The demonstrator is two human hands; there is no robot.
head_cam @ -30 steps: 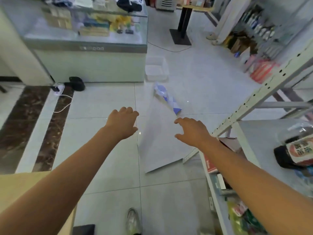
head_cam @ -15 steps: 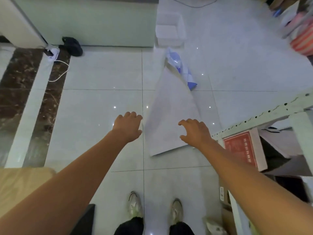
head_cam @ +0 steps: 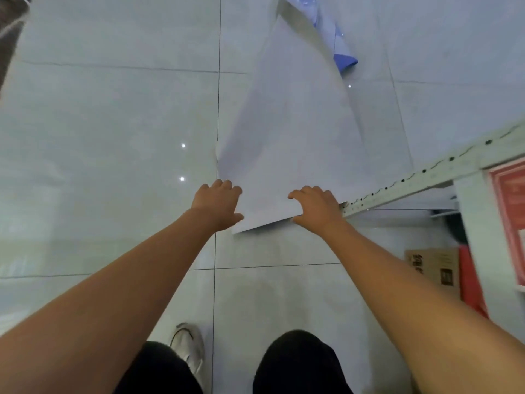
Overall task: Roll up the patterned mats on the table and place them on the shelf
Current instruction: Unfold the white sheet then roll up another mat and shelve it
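On the floor (head_cam: 113, 137) ahead of the fingers: the mat (head_cam: 289, 155) lies spread out with its pale underside up. It runs away from the person, and its near edge is right at the fingertips.
Far end of the mat: well beyond the fingers it curls over, so the blue patterned face (head_cam: 338, 44) shows.
Left hand (head_cam: 217, 204): at the mat's near left corner, knuckles up. The fingers (head_cam: 224, 184) are bent over the left edge, and the thumb reaches across onto the sheet.
Right hand (head_cam: 316, 210): at the near right corner. The fingers (head_cam: 309, 191) are bent and spread with their tips on top of the sheet, and the thumb sits at the near edge.
Hold: I cannot tell for either hand whether the sheet is pinched or only touched.
Near edge between the thumbs: it looks slightly raised, with a thin shadow under it.
Shelf frame (head_cam: 426, 174): a white perforated rail just beside the right fingers, running off to the right.
Right of the right fingers, well apart: a cardboard box (head_cam: 434, 268) and a red panel (head_cam: 508, 217) under the rail.
Behind the fingers, toward the person: dark trousers (head_cam: 298, 362) and one white shoe (head_cam: 187, 345).
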